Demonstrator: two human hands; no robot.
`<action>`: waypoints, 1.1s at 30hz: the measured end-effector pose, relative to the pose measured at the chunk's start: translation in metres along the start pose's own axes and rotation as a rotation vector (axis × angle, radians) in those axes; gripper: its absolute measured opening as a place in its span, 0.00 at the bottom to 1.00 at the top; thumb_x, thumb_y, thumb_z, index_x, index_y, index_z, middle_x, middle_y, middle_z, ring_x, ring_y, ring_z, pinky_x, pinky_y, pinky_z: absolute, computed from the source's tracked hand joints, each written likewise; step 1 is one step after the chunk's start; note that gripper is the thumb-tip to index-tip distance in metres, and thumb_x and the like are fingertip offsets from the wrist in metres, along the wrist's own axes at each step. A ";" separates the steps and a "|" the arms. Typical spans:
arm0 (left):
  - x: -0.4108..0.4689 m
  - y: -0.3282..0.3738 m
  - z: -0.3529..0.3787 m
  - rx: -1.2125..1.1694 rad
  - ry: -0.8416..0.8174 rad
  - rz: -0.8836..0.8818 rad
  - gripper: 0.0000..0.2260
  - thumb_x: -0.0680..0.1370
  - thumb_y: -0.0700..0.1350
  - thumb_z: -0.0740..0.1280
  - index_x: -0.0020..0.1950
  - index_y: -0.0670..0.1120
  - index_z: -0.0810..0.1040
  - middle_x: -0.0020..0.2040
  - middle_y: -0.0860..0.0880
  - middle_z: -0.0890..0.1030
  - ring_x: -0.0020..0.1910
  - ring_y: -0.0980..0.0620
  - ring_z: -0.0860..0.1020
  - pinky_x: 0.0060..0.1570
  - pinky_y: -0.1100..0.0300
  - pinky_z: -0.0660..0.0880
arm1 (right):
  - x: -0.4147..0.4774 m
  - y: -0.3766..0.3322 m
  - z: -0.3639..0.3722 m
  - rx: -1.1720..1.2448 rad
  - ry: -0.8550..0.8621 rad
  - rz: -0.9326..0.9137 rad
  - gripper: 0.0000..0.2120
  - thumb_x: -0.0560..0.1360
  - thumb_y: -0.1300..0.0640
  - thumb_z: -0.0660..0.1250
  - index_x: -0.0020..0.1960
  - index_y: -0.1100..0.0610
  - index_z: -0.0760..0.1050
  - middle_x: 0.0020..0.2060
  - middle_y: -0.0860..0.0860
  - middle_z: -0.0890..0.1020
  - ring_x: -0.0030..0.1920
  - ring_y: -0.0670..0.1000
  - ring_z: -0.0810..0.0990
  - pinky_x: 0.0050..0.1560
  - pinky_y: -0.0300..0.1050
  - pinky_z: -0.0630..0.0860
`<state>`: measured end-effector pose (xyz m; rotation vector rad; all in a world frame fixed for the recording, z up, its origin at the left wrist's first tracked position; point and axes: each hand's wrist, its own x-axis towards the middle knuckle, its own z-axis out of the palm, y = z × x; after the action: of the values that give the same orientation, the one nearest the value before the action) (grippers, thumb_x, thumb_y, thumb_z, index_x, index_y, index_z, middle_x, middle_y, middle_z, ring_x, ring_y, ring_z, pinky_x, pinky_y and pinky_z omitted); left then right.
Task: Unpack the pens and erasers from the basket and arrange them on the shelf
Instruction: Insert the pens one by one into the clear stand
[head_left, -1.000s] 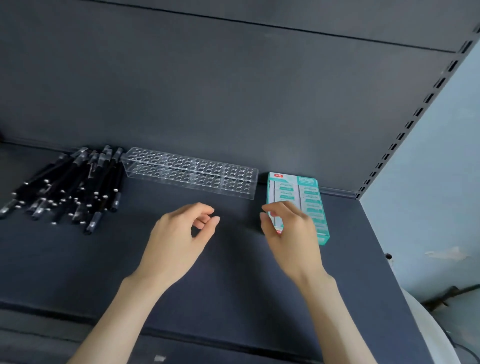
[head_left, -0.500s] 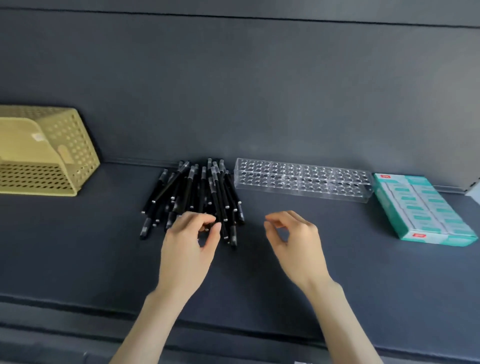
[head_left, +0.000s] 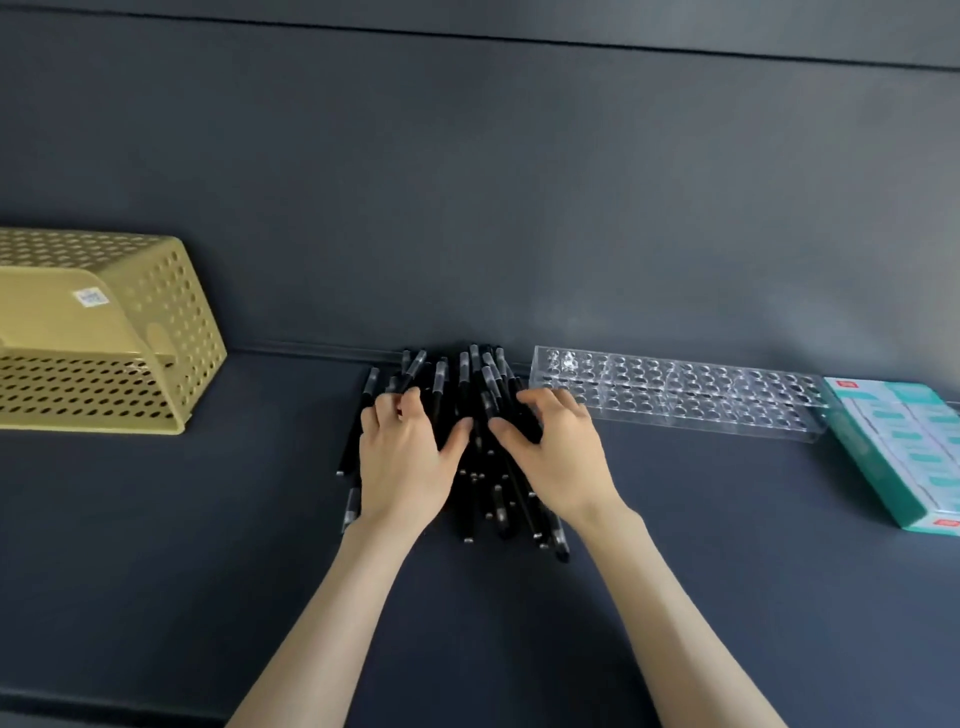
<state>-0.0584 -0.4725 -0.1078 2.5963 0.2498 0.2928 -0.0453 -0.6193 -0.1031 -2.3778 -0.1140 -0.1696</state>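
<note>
**Loose pens under both hands: gather them as a bundle, not one by one**

The pens (head_left: 464, 384) lie in a fanned heap on the shelf (head_left: 208, 519), against the back wall and touching the left end of the clear rack (head_left: 685, 405). Your left hand (head_left: 410, 457) and right hand (head_left: 558, 457) sit on the heap side by side. The fingers curl down into the barrels and the thumbs angle in toward each other, clasping the pile from both flanks.

Expect the pens to be light, stiff and smooth. They are round, so they will probably roll and slide out of a loose hold. Squeeze across the middle of the barrels, where the bundle is thickest, rather than at the splayed tips near you.

Your hands cover the core of the heap, so you cannot count the pens or see which way each one points. The rack's holes are hard to read through the clear plastic. The eraser box (head_left: 893, 447) runs off the right edge. The basket (head_left: 171, 322) lies tipped over at the far left, partly out of view, and you cannot tell whether anything remains inside.
</note>
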 end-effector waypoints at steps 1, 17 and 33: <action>0.004 -0.002 -0.001 -0.013 -0.018 0.001 0.31 0.78 0.57 0.63 0.72 0.38 0.64 0.66 0.40 0.68 0.64 0.41 0.66 0.62 0.53 0.65 | 0.003 0.001 0.003 -0.008 -0.001 0.011 0.23 0.75 0.45 0.66 0.64 0.56 0.71 0.58 0.50 0.73 0.62 0.52 0.69 0.58 0.44 0.71; 0.038 -0.013 -0.020 -0.021 -0.193 0.001 0.15 0.80 0.53 0.62 0.44 0.42 0.67 0.44 0.46 0.72 0.43 0.45 0.73 0.37 0.60 0.66 | 0.020 0.003 0.015 0.154 0.107 0.150 0.16 0.70 0.41 0.70 0.41 0.53 0.73 0.30 0.44 0.78 0.32 0.42 0.76 0.32 0.34 0.69; 0.036 -0.028 -0.025 -0.397 -0.195 -0.081 0.14 0.82 0.49 0.58 0.41 0.41 0.63 0.29 0.50 0.67 0.21 0.59 0.66 0.21 0.67 0.62 | 0.015 -0.008 0.014 0.228 0.206 0.101 0.13 0.75 0.48 0.67 0.36 0.52 0.69 0.25 0.44 0.72 0.27 0.41 0.70 0.30 0.31 0.66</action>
<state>-0.0335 -0.4285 -0.0950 2.1971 0.2034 0.0509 -0.0301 -0.6030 -0.1055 -2.1195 0.0811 -0.3332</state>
